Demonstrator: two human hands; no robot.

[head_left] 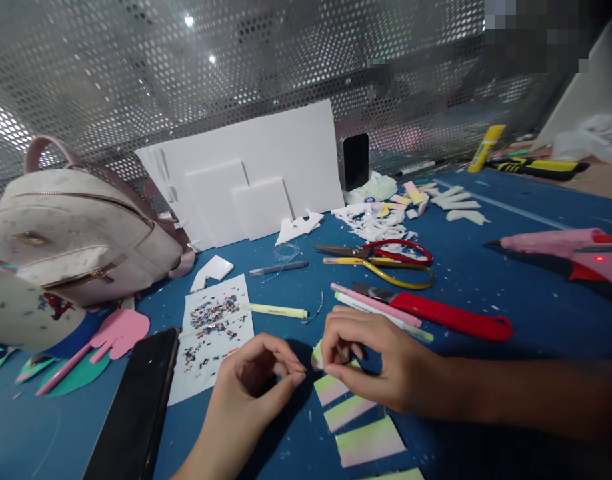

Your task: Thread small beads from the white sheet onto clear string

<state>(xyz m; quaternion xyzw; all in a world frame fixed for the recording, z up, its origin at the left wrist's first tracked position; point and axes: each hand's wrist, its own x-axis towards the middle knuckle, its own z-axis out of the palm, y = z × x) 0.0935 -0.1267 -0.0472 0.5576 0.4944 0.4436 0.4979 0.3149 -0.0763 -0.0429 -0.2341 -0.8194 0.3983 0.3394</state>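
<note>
Two hands, one left hand (259, 380) and one right hand (371, 350), are at lower centre, with at least five pastel strips (370, 441) by the bottom edge. Four pens (281, 311) are around the middle, with one red-handled knife (451, 316) right of centre. Three flat white boards (296, 140) stand at upper centre. The left side has one backpack (81, 220) and, lower down, one black phone (136, 407). One pink glue gun (551, 243) is at the right edge, one yellow glue stick (487, 148) at upper right. The specks (213, 317) left of centre are too many to count.
</note>
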